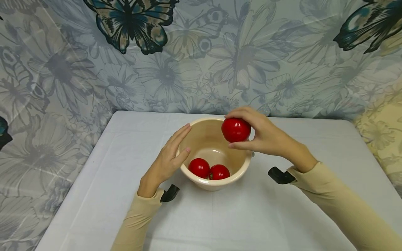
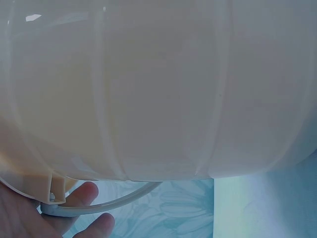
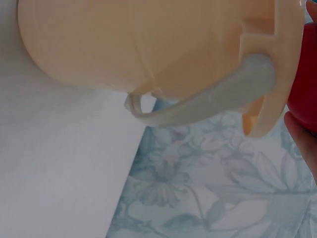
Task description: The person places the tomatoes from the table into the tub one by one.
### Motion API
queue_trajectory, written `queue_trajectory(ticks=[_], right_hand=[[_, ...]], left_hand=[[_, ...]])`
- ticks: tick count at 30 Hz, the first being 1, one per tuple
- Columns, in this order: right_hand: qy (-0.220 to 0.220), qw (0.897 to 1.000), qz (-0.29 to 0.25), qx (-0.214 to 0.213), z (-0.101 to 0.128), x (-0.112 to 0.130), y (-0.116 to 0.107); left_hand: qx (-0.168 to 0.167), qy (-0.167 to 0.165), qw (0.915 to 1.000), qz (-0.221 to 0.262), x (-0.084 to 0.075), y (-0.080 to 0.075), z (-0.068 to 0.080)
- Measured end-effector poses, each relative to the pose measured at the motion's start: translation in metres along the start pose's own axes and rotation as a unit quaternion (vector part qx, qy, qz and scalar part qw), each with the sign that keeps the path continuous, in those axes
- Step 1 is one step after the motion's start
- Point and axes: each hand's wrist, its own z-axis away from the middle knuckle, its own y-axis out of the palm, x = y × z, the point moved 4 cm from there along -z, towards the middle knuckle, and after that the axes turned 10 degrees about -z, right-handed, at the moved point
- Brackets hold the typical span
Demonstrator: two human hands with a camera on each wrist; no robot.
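Observation:
A cream plastic bucket (image 1: 216, 183) stands upright on the table, with two red tomatoes (image 1: 199, 167) lying at its bottom on the near side. Over the bucket's right rim, my right hand (image 1: 262, 134) grips another red tomato (image 1: 236, 130) between thumb and fingers. My left hand (image 1: 168, 157) rests against the left side of the rim, fingers straight. In the left wrist view the bucket's wall fills most of the picture, and fingertips (image 2: 99, 225) show beside the handle. The grey handle (image 3: 208, 99) hangs down behind the bucket in the right wrist view.
A white cloth covers the table (image 1: 103, 174). Behind its far edge hangs a floral curtain (image 1: 169, 76) with dark butterflies. Black wrist mounts (image 1: 281, 175) stick out from both sleeves.

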Motion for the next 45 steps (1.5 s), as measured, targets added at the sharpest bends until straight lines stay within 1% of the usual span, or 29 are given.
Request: queue_trajectory(ticks=[11,17,23,29,36,42,45], right_hand=[[0.029,0.997,-0.054,0.049,-0.007,0.004,0.017],[0.045,0.993,-0.066,0.082,-0.009,0.005,0.027],[0.043,0.991,-0.077,0.097,-0.009,0.003,0.035],[0.055,0.99,-0.074,0.108,-0.009,0.0,0.041],[0.069,0.987,-0.077,0.124,-0.014,-0.004,0.05],[0.094,0.983,-0.062,0.142,-0.018,-0.008,0.056],[0.1,0.982,-0.055,0.149,-0.021,-0.01,0.058]], left_hand=[[0.0,-0.004,1.0,-0.001,0.001,0.0,0.001],[0.002,-0.006,1.0,0.002,0.001,0.0,0.001],[0.004,-0.005,1.0,0.002,0.001,0.001,0.001],[0.004,-0.003,1.0,-0.001,0.001,0.001,0.001],[0.004,-0.001,1.0,-0.005,0.001,0.001,0.001],[0.003,-0.001,1.0,-0.004,0.001,0.001,0.001],[0.001,-0.002,1.0,-0.004,0.001,0.0,0.001]])
